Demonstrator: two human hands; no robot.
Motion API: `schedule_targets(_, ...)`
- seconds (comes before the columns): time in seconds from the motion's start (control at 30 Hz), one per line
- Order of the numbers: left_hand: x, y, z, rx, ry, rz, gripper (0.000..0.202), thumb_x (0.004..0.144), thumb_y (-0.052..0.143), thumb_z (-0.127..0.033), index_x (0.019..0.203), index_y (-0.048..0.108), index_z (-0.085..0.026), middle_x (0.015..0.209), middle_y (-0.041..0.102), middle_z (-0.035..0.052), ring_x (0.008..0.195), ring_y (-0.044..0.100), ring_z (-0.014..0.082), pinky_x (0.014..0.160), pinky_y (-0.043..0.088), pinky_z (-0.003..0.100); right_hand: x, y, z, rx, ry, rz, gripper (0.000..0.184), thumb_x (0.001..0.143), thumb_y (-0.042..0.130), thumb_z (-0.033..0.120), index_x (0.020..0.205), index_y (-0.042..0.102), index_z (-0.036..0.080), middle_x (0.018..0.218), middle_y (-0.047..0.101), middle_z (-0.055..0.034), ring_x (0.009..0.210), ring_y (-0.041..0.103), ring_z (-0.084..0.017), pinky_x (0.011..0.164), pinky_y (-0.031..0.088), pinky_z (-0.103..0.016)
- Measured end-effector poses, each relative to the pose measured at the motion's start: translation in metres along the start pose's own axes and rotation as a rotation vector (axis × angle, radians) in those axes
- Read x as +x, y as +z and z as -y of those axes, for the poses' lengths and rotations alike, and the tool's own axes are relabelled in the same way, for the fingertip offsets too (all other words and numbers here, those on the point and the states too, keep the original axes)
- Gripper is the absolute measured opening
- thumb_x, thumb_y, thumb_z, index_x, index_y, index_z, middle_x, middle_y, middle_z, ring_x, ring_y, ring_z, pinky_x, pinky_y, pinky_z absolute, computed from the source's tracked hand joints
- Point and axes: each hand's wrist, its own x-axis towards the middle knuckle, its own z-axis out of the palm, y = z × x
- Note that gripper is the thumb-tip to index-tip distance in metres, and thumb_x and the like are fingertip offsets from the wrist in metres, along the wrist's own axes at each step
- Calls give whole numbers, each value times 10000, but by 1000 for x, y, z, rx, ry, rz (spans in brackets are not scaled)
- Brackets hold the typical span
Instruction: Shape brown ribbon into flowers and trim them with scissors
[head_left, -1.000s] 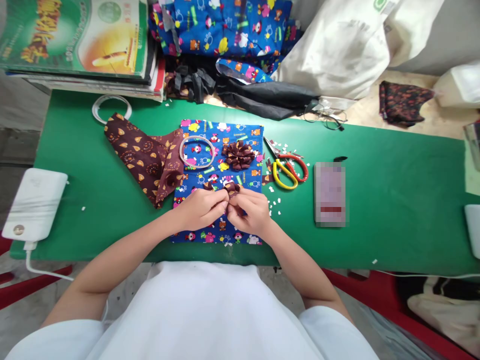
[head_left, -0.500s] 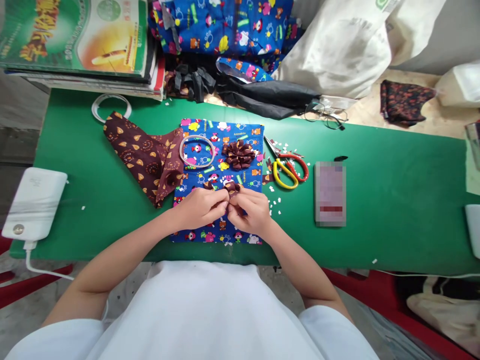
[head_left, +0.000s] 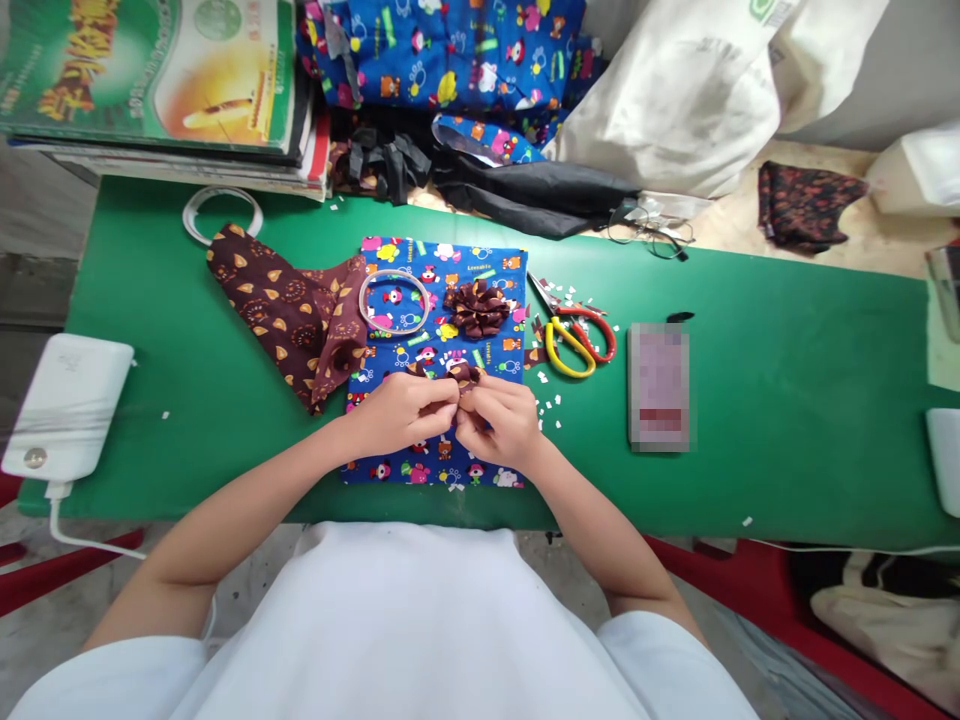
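Observation:
Fingertips of my left hand point(head_left: 409, 412) and my right hand point(head_left: 499, 420) meet and pinch a small piece of brown fabric point(head_left: 465, 374), most of it hidden behind the fingers. Both hands are over a blue cartoon-print cloth point(head_left: 442, 255). Just beyond them on this cloth lies a brown gathered fabric flower point(head_left: 478, 308). Left of the flower is a clear ring-shaped band point(head_left: 395, 302). A larger brown patterned cloth point(head_left: 274, 310) spreads to the left, its edge touching the blue cloth. Scissors with red and yellow handles point(head_left: 577, 340) rest on the right.
A phone-like object point(head_left: 659, 388), blurred out, lies right on the green table point(head_left: 795, 400). White paper scraps point(head_left: 551, 402) are scattered by the scissors. A power bank point(head_left: 71, 405) with a cable sits left. Books point(head_left: 172, 70), eyeglasses point(head_left: 660, 235) and a white bag point(head_left: 675, 90) line the back.
Almost nothing differs. Both hands keep their pinch on the brown fabric, with only a very slight shift of the fingers; the things around them stay put.

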Motion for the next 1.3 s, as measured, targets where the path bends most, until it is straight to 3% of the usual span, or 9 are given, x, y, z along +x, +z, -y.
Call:
schedule_targets(0.4,-3,-1,1,-22,25,19,248,947,354,-307,819,522,-177,653,539,-35,572,488,79,585,349,199,1,-2,3,70,63,-41,161,755,498,107,667,440,229,547,513,30,518,426,-119,518,383,-255)
schedule_targets(1.07,-2,-2,0,-69,32,10,233,939,382,-264,773,512,-165,620,509,-44,544,455,63,567,337,190,1,-2,3,33,36,-16,173,753,500,100,658,434,229,551,536,22,527,435,-122,518,371,-259)
schedule_targets(1.3,0,-2,-1,-183,-87,14,216,887,427,-241,733,554,-158,568,484,-59,523,418,60,550,330,185,2,0,1,1,-42,-65,190,719,531,66,668,447,229,554,552,37,522,409,-118,505,376,-257)
